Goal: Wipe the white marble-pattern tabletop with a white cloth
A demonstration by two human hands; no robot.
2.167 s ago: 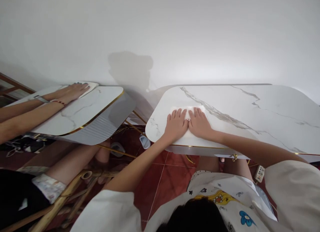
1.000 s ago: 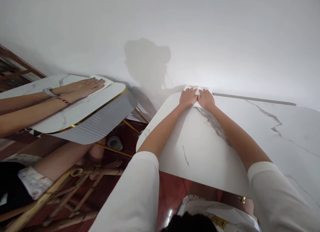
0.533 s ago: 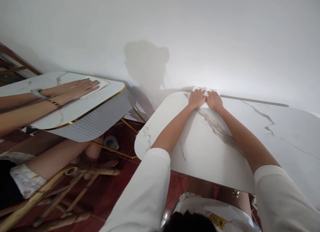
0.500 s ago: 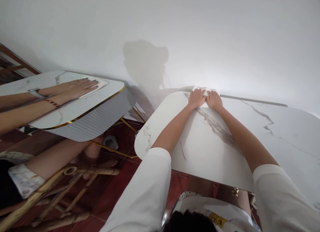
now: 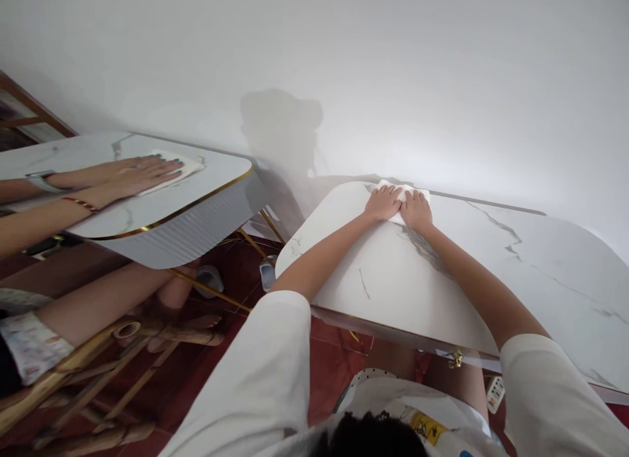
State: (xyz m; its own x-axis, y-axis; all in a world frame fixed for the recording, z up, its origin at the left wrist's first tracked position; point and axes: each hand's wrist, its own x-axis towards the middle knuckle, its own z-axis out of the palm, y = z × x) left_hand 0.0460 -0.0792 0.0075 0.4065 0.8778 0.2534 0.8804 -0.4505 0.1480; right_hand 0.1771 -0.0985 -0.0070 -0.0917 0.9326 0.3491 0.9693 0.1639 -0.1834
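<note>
My left hand (image 5: 384, 202) and my right hand (image 5: 416, 209) lie side by side on a folded white cloth or wipe (image 5: 393, 183). Their fingers are spread and point toward the wall, palms down, pressing the cloth onto the tabletop. Most of the cloth is hidden under them, with its far edge and a strip between the hands showing. The white marble-patterned table (image 5: 339, 273) carries the cloth near its back edge, close to the wall. Both my arms stretch forward across it.
At left, another person's hands (image 5: 142, 172) rest on a white cloth (image 5: 189, 170) on a second marble-patterned table (image 5: 216, 165). A wooden chair (image 5: 98, 358) stands below it. Brass legs and slippers are near the red floor (image 5: 334, 358). A brass knob (image 5: 456, 359) sticks out from my table's front.
My hands and the cloth have slid slightly toward me from the table's back edge. The other person's hands have moved a little left on their table. My view has shifted slightly.
</note>
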